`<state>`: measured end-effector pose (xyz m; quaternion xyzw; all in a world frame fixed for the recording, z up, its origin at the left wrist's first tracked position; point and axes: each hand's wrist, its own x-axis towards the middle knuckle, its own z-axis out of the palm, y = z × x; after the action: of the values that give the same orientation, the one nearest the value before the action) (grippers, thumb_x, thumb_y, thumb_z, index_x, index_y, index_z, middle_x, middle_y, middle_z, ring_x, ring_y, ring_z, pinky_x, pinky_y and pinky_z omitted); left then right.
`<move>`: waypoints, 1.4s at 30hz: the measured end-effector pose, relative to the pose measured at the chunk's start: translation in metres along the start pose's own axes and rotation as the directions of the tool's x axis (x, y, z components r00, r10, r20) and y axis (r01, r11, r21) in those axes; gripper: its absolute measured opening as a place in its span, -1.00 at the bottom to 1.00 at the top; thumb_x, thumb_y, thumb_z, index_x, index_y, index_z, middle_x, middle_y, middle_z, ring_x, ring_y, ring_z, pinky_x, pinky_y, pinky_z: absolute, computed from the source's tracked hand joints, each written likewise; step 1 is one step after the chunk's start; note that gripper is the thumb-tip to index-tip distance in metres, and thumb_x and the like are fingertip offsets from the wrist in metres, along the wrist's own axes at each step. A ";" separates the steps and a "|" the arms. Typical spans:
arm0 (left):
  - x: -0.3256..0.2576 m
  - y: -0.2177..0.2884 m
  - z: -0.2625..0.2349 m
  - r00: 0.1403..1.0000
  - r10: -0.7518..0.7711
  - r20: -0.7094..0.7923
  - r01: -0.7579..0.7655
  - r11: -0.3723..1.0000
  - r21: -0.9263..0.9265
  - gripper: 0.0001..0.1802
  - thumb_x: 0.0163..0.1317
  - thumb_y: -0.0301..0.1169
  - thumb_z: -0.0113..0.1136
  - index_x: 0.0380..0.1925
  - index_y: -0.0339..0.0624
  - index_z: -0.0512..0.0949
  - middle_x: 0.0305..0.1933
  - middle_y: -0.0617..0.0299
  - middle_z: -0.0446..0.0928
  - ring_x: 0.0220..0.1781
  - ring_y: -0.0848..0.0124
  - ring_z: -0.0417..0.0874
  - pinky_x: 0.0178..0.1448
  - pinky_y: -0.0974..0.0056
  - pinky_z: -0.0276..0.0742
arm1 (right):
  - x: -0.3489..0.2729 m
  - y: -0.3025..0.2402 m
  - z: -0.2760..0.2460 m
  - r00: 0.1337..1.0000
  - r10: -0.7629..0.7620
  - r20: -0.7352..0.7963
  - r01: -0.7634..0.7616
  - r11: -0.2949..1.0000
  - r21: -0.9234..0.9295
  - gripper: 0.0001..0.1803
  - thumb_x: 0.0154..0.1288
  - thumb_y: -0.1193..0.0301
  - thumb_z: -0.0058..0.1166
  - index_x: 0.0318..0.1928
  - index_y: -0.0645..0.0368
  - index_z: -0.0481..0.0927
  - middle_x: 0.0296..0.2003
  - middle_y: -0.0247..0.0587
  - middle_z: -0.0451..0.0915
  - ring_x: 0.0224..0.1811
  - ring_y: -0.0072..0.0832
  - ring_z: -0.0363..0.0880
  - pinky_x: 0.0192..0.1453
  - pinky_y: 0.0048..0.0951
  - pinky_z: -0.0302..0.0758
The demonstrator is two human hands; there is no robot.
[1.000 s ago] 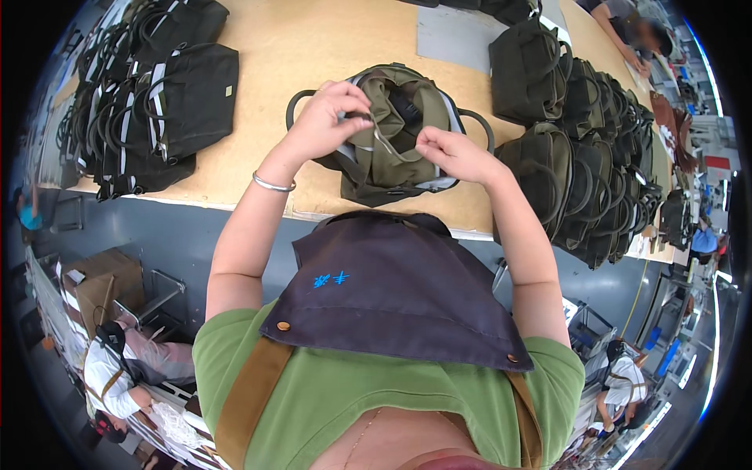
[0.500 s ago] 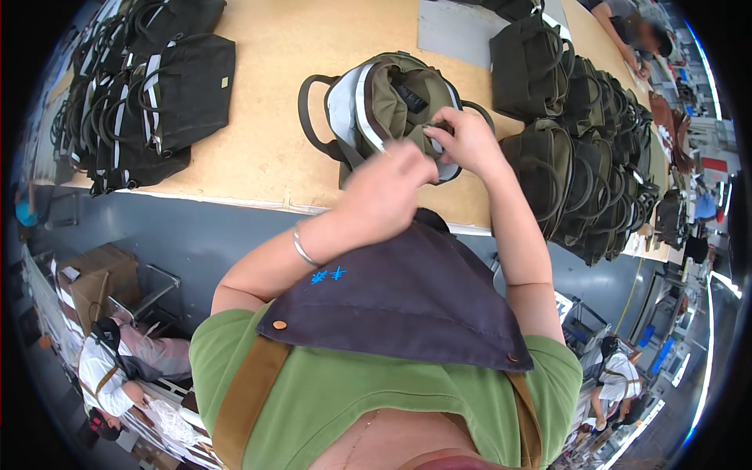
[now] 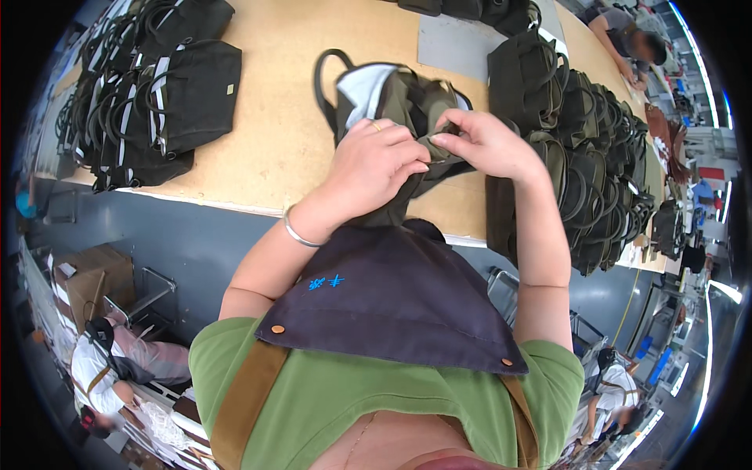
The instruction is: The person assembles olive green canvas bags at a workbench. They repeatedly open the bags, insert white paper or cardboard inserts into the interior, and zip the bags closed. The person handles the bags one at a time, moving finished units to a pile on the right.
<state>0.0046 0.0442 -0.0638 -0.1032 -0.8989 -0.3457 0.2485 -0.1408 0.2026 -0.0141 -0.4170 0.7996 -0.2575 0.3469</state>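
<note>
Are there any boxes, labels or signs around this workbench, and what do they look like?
Cardboard box: brown, open-topped, on the floor left of the bench.
Small label: pale square patch on the black bag at the bench's left.
Embroidered mark: small blue stitching on the dark apron.
Red sign: small red panel far right, too blurred to detail.
No screens show.
</note>
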 end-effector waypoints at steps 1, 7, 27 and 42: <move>0.005 0.002 -0.008 0.999 0.001 0.047 0.000 1.000 -0.028 -0.92 0.07 -0.37 0.33 -0.42 -0.02 0.63 -0.45 0.34 0.51 -0.34 0.29 0.52 -0.20 0.24 0.33 | 0.001 0.001 -0.002 0.999 -0.054 -0.001 0.054 0.998 0.018 -0.83 0.34 0.39 0.13 -0.21 0.26 0.53 -0.57 -0.37 0.47 -0.54 -0.62 0.35 -0.43 -0.51 0.34; 0.007 0.011 -0.016 0.971 0.019 0.239 0.027 0.982 -0.185 -0.92 0.12 -0.36 0.31 -0.39 -0.05 0.63 -0.41 0.32 0.57 -0.26 0.34 0.59 -0.19 0.24 0.34 | 0.005 -0.013 -0.007 0.986 0.151 -0.073 -0.139 0.979 0.151 -0.78 0.28 0.32 0.24 -0.36 0.23 0.57 -0.65 -0.43 0.51 -0.66 -0.69 0.57 -0.62 -0.67 0.32; 0.023 -0.032 -0.019 0.964 -0.183 0.194 0.171 0.982 0.082 -0.95 0.11 -0.46 0.20 -0.40 -0.14 0.58 -0.33 0.16 0.53 -0.30 0.17 0.62 -0.22 0.14 0.50 | 0.011 0.005 0.002 0.985 -0.136 0.110 0.115 0.978 0.172 -0.84 0.40 0.39 0.08 -0.12 0.21 0.48 -0.42 -0.42 0.46 -0.34 -0.65 0.33 -0.19 -0.53 0.39; 0.006 -0.013 -0.013 0.969 -0.073 0.236 0.110 0.983 -0.147 -0.89 0.08 -0.27 0.37 -0.42 0.05 0.64 -0.26 0.40 0.52 -0.17 0.39 0.54 0.00 0.21 0.25 | 0.002 0.012 -0.008 0.979 -0.086 0.185 0.033 0.962 0.270 -0.84 0.22 0.62 0.20 -0.17 0.26 0.66 -0.38 -0.40 0.61 -0.27 -0.64 0.58 -0.15 -0.55 0.52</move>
<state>-0.0008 0.0257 -0.0602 -0.1200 -0.8950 -0.4131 0.1178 -0.1532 0.2076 -0.0183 -0.4138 0.7071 -0.3307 0.4683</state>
